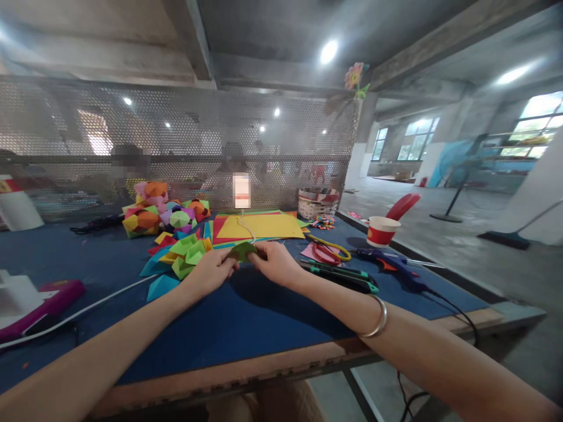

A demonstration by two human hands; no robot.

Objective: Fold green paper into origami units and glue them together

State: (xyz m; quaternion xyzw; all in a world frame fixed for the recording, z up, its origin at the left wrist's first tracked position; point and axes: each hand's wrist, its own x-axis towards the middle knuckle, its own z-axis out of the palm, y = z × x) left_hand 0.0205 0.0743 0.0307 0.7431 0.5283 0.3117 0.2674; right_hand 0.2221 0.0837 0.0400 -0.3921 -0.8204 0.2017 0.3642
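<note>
A small dark green piece of paper (243, 252) is held between both hands above the blue table. My left hand (213, 269) pinches its left end, and my right hand (277, 265) grips its right end. Just left of my left hand lie folded light green and yellow paper pieces (187, 256), with blue ones (161, 288) nearer me. Behind the hands is a stack of coloured sheets with a yellow one (264, 225) on top. A white cable passes over that stack.
Red-and-yellow scissors (328, 252), green-black cutters (341, 275), a blue glue gun (391, 266) and a paper cup (382, 231) stand or lie right. Folded paper balls (145, 220) sit back left; a basket (317, 203) is behind. A purple tool (57, 299) lies far left.
</note>
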